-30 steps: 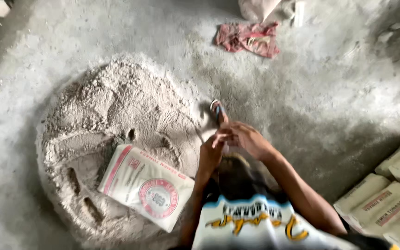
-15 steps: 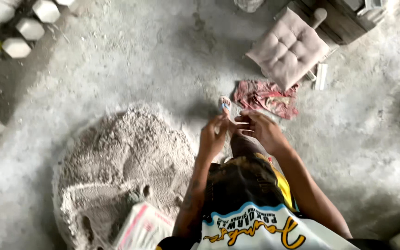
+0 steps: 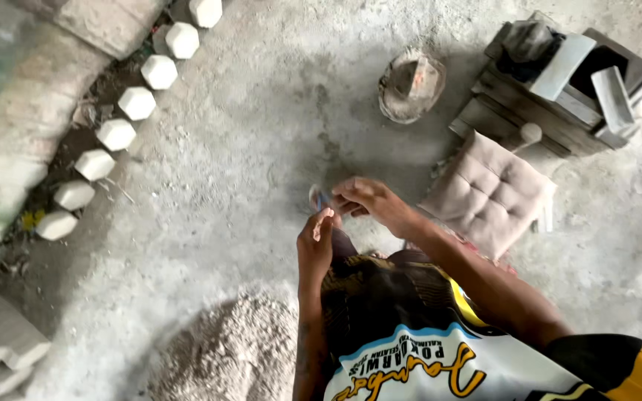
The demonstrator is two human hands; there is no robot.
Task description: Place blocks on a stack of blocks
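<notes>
Head view: wooden crate [image 3: 559,82] at the floor's top-right holds grey blocks and dark clutter. Your left hand [image 3: 315,241] and right hand [image 3: 365,200] both pinch a small bluish object [image 3: 319,199], too blurred to identify, above the floor's centre.

Small blurred item [image 3: 319,199] betw. hands, kind unclear; powder heap [image 3: 232,353] cut off at btm edge.

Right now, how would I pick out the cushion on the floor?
Find the dark wooden crate at upper right. Leaning against its lower edge on the concrete floor is the cushion: square, beige, tufted and soft, unlike the hard white hexagonal blocks at left.
</notes>
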